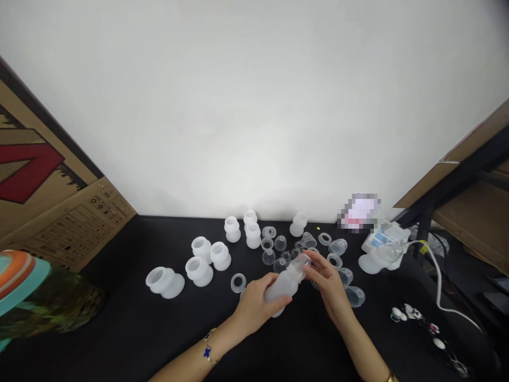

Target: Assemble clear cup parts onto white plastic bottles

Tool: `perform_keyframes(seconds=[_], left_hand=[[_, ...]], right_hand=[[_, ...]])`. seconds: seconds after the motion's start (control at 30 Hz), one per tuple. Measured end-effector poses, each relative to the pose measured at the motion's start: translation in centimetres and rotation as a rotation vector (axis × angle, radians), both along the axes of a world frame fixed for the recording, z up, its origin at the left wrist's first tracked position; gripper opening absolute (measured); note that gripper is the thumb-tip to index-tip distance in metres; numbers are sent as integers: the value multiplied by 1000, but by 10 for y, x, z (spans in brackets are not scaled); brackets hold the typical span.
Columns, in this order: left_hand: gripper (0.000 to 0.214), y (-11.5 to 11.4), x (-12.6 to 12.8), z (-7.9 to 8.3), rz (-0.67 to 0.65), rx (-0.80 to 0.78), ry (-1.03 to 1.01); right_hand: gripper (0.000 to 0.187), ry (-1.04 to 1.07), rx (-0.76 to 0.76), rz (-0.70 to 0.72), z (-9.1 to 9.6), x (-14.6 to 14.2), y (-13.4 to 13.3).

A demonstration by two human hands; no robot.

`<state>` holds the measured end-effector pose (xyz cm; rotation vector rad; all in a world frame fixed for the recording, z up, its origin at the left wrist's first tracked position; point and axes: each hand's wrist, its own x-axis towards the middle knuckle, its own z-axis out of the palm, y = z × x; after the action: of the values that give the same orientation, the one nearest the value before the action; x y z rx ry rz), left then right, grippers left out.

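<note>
Your left hand (254, 306) is wrapped around a tilted, translucent white bottle (283, 286), lower centre of frame; your right hand (325, 278) pinches its clear cap (299, 263). Just beyond: loose clear domed caps (354, 297). Left of centre: uncapped white bottles (202, 274). Left edge: printed cardboard box (85, 223), lidded jar (59, 305).

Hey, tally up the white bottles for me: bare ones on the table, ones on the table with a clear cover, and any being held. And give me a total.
Bare bottles on the table: 8
Covered bottle on the table, at the right: 1
Held bottle, with a clear cover at its top: 1
Total: 10
</note>
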<state>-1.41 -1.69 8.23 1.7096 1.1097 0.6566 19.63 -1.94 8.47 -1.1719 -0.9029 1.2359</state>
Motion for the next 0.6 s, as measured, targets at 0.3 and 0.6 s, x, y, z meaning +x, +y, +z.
perform_keyframes(seconds=[0.3, 0.6], left_hand=[[36, 0, 0, 1, 10, -5, -8], [36, 0, 0, 1, 3, -12, -1]], right_hand=[[43, -3, -15, 16, 0, -2, 0], [44, 11, -6, 9, 0, -3, 0]])
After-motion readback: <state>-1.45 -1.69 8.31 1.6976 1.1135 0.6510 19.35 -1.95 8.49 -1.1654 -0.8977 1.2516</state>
